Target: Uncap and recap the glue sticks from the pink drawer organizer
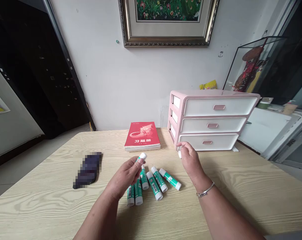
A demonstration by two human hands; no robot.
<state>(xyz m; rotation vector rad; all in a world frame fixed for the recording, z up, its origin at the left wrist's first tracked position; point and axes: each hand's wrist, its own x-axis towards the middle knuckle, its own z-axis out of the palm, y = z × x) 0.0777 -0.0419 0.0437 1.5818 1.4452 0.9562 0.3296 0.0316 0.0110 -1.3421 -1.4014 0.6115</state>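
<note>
My left hand (126, 176) is closed around a glue stick (142, 156), its white end pointing up and away past my thumb. To the right and apart from it, my right hand (191, 162) pinches a small white cap (179, 154), mostly hidden by the fingers. Several green glue sticks with white ends lie on the table below and between my hands. One glue stick (170, 179) lies farthest right, angled, and another glue stick (154, 186) is in the middle. My left hand partly covers the ones at the left.
A thick red book (142, 135) lies at the back of the wooden table (48, 200). A pink and white drawer unit (212, 123) stands behind my right hand. On the left is a dark, blurred-out object (88, 170). A framed picture (167, 41) hangs on the wall.
</note>
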